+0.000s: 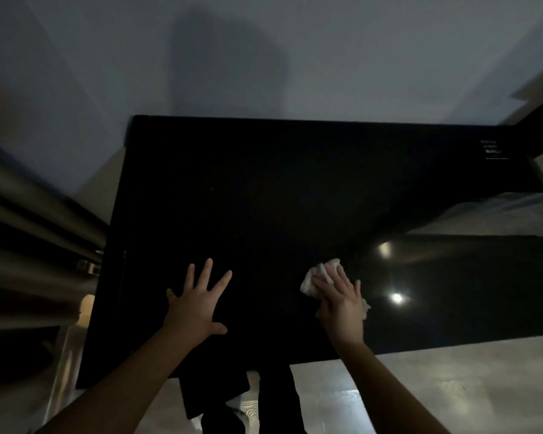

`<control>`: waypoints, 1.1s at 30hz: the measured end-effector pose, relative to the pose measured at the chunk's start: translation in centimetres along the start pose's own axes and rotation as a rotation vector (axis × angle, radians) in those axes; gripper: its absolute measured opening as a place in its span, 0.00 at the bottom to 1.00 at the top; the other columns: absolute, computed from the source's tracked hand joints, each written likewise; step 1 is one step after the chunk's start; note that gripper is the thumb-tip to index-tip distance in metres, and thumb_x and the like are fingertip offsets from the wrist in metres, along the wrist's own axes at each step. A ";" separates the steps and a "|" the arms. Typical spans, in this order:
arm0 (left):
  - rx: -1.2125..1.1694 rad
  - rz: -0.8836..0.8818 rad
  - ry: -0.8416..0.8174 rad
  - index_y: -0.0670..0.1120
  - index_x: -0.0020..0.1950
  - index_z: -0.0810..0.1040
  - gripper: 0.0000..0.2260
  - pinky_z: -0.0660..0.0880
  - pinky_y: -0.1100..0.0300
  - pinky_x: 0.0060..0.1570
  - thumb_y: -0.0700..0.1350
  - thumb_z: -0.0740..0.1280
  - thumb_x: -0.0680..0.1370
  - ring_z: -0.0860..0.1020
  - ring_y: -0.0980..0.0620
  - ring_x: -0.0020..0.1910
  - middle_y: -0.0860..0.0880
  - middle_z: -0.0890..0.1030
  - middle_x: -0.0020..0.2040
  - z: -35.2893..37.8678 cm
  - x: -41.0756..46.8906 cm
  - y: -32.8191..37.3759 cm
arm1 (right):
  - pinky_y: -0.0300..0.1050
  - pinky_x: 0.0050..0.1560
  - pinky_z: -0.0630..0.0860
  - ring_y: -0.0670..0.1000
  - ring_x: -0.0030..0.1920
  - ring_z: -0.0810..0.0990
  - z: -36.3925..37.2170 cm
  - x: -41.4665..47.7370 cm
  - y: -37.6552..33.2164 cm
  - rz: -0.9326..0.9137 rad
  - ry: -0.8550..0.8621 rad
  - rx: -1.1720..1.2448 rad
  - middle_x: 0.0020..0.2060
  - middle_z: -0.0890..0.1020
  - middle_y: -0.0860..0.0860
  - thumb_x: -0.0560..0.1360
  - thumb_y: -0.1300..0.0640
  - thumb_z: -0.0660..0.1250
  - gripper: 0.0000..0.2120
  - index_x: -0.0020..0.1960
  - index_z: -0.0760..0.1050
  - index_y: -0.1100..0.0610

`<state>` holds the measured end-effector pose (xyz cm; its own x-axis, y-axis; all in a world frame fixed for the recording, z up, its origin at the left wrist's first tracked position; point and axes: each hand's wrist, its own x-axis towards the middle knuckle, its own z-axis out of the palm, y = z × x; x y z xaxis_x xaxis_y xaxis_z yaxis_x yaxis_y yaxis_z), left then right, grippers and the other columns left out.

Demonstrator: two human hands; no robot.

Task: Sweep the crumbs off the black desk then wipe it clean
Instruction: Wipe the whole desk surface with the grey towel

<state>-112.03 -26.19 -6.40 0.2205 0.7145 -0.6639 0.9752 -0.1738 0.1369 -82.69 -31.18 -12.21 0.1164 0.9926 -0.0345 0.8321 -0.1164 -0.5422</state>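
Note:
The black desk (264, 195) fills the middle of the view, glossy and dark, with ceiling lights reflected on its right part. My left hand (198, 303) lies flat on the desk near its front edge, fingers spread, holding nothing. To its right, my right hand (340, 303) presses a crumpled white tissue (318, 275) onto the desk surface; the tissue sticks out past the fingertips and at the hand's right side. No crumbs are visible in the dim light.
A pale wall (264, 57) stands behind the desk. Folded curtains (29, 245) hang at the left. A small white label (496, 149) sits at the desk's far right corner. Light floor (452, 386) shows below the front edge, with my dark trouser legs (273, 399).

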 end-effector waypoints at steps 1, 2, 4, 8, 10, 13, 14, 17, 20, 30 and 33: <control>-0.003 0.003 0.007 0.61 0.76 0.37 0.48 0.54 0.30 0.68 0.60 0.71 0.70 0.33 0.41 0.74 0.49 0.30 0.75 0.1 -0.1 0.0 | 0.61 0.75 0.48 0.44 0.76 0.49 0.4 0.3 -1.0 0.053 0.014 -0.014 0.74 0.59 0.40 0.74 0.59 0.62 0.24 0.66 0.68 0.38; -0.001 0.003 0.017 0.61 0.76 0.37 0.48 0.54 0.30 0.68 0.61 0.71 0.70 0.33 0.40 0.74 0.49 0.30 0.75 0.3 0.0 0.1 | 0.58 0.75 0.45 0.43 0.76 0.47 1.0 0.2 -2.4 0.069 0.006 -0.019 0.74 0.58 0.39 0.74 0.58 0.62 0.25 0.66 0.67 0.37; 0.005 -0.012 0.036 0.61 0.76 0.37 0.48 0.54 0.30 0.68 0.61 0.71 0.70 0.34 0.40 0.75 0.49 0.30 0.76 0.7 -0.1 0.1 | 0.52 0.74 0.40 0.42 0.77 0.45 2.9 -1.1 -5.7 -0.025 -0.071 -0.002 0.75 0.56 0.39 0.75 0.55 0.59 0.24 0.68 0.66 0.38; 0.001 -0.028 0.036 0.62 0.75 0.38 0.47 0.54 0.30 0.67 0.59 0.71 0.71 0.34 0.41 0.75 0.50 0.30 0.76 1.4 -0.4 0.2 | 0.52 0.74 0.43 0.46 0.77 0.51 4.3 -6.0 -7.1 -0.308 -0.210 0.004 0.75 0.60 0.39 0.76 0.52 0.57 0.20 0.67 0.71 0.41; -0.011 -0.010 0.028 0.62 0.75 0.38 0.47 0.54 0.30 0.67 0.58 0.72 0.71 0.34 0.41 0.75 0.50 0.30 0.76 1.6 -0.8 0.0 | 0.55 0.74 0.48 0.46 0.76 0.54 3.2 -6.3 -4.8 -0.324 -0.183 0.002 0.74 0.62 0.40 0.75 0.53 0.59 0.19 0.65 0.72 0.40; -0.026 0.012 0.036 0.62 0.76 0.38 0.47 0.54 0.29 0.67 0.58 0.72 0.71 0.33 0.41 0.75 0.50 0.30 0.76 2.0 -1.5 -0.6 | 0.61 0.73 0.51 0.47 0.76 0.56 1.1 -5.5 -1.6 -0.125 -0.017 0.005 0.73 0.66 0.44 0.73 0.59 0.62 0.21 0.63 0.74 0.42; -0.027 0.015 0.038 0.62 0.76 0.39 0.47 0.54 0.29 0.67 0.58 0.72 0.71 0.33 0.41 0.75 0.50 0.30 0.76 2.2 -1.8 -0.7 | 0.63 0.73 0.51 0.48 0.76 0.56 0.7 -5.1 -1.1 -0.040 0.036 0.004 0.72 0.67 0.45 0.73 0.62 0.63 0.23 0.63 0.75 0.43; -0.044 0.014 0.041 0.62 0.76 0.39 0.47 0.54 0.28 0.67 0.58 0.72 0.71 0.33 0.40 0.75 0.50 0.31 0.76 2.7 -2.5 -1.2 | 0.66 0.73 0.50 0.51 0.76 0.56 1.0 -4.8 -1.8 0.187 0.174 0.002 0.72 0.68 0.47 0.73 0.67 0.63 0.24 0.64 0.76 0.47; -0.065 0.001 0.057 0.62 0.76 0.39 0.47 0.55 0.27 0.65 0.57 0.72 0.71 0.34 0.40 0.74 0.50 0.31 0.76 3.3 -3.2 -2.0 | 0.67 0.73 0.48 0.54 0.76 0.56 1.9 -5.2 -3.4 0.331 0.275 0.021 0.72 0.68 0.49 0.72 0.69 0.64 0.24 0.64 0.77 0.51; -0.129 -0.048 0.074 0.63 0.76 0.40 0.48 0.55 0.28 0.66 0.57 0.73 0.70 0.34 0.41 0.75 0.52 0.31 0.76 4.4 -5.0 -7.1 | 0.57 0.74 0.38 0.50 0.77 0.39 11.1 -9.1 -16.6 0.148 0.038 -0.042 0.77 0.52 0.46 0.73 0.61 0.55 0.30 0.73 0.63 0.44; -0.104 -0.069 0.099 0.62 0.76 0.41 0.48 0.55 0.32 0.69 0.58 0.73 0.69 0.36 0.40 0.75 0.52 0.32 0.76 4.8 -5.3 -8.4 | 0.57 0.75 0.40 0.49 0.77 0.40 11.5 -9.2 -17.9 -0.010 -0.086 -0.026 0.77 0.54 0.46 0.73 0.59 0.53 0.29 0.73 0.63 0.45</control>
<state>-121.46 -31.77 -7.54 0.1485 0.7866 -0.5993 0.9836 -0.0547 0.1719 -104.92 -37.87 -11.87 0.0621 0.9929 -0.1013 0.8469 -0.1062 -0.5210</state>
